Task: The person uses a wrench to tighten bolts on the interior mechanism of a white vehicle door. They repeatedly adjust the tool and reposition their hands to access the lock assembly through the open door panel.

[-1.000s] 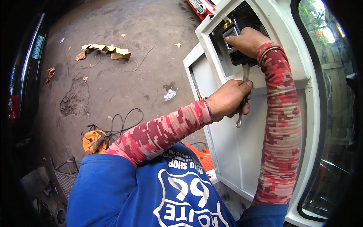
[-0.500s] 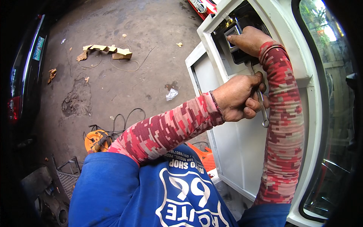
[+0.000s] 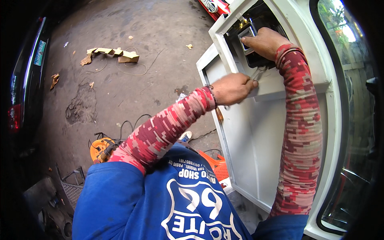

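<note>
My left hand [image 3: 234,89] is closed around a combination wrench. The wrench's upper end [image 3: 261,73] lies at the lower edge of a black part [image 3: 256,61] with a metal-edged rectangular face, and is blurred by motion. My right hand [image 3: 269,43] is closed on that black part, its thumb on the metal-edged face and its other fingers hidden behind. This part sits in an opening of a white vehicle panel [image 3: 276,86]. A brass-coloured piece [image 3: 242,23] shows at the opening's upper left.
A window [image 3: 356,120] with a black seal stands at the right. On the concrete floor lie a bent cardboard strip [image 3: 112,52], a yellow cable reel [image 3: 102,150] and dry leaves. A dark car [image 3: 30,76] is at the far left; an orange plastic item [image 3: 218,166] is below the panel.
My left hand has swung left with the wrench, whose lower end has moved from right of the hand to its left. My right hand has stayed on the black part.
</note>
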A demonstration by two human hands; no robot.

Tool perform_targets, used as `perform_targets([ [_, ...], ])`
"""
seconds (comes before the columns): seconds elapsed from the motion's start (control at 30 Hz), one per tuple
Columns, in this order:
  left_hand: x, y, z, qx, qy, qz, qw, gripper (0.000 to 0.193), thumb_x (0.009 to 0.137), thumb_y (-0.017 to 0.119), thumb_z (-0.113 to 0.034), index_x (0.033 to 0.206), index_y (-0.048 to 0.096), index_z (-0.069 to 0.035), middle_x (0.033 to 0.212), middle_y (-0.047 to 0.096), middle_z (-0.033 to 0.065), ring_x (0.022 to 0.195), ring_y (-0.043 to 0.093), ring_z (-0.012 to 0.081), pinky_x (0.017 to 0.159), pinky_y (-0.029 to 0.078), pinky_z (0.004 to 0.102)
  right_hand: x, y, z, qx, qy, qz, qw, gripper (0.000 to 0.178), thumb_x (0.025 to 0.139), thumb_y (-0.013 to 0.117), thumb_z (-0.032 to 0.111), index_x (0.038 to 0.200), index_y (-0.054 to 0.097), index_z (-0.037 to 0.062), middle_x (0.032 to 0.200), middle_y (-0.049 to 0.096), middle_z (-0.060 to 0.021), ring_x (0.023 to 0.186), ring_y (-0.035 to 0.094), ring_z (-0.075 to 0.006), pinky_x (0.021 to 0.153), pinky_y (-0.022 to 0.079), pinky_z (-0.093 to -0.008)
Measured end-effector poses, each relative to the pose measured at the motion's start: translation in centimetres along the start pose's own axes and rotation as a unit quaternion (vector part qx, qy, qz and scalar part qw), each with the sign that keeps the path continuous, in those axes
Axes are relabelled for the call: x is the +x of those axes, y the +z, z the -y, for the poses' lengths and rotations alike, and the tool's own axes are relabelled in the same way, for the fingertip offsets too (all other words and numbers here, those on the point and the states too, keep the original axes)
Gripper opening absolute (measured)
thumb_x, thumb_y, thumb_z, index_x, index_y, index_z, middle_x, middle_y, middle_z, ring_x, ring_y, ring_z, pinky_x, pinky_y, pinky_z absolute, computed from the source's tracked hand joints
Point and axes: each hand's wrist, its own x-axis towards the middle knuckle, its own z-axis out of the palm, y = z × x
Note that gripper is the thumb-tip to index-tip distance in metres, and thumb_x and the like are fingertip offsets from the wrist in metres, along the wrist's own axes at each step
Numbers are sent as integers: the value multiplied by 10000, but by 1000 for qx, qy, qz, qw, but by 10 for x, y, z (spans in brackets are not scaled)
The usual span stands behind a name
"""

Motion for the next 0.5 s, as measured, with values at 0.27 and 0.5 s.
perform_targets([
  [0.27,4,1,22,261,116,-177,942,327,1003,443,-349,959,490,-27,733,597,245,738,590,454,656,453,537,-3,-3,4,-6,-6,2,1000,537,871,586,456,1044,699,-40,1022,688,-230,947,673,-333,880,507,-392],
  [0.5,-25,31,-5,-118,46,-37,991,442,1037,358,-411,875,480,-18,635,564,103,589,565,223,579,456,380,-4,-1,3,-3,3,-1,1000,563,890,586,465,1014,703,-71,950,703,-234,875,697,-316,843,523,-380],
])
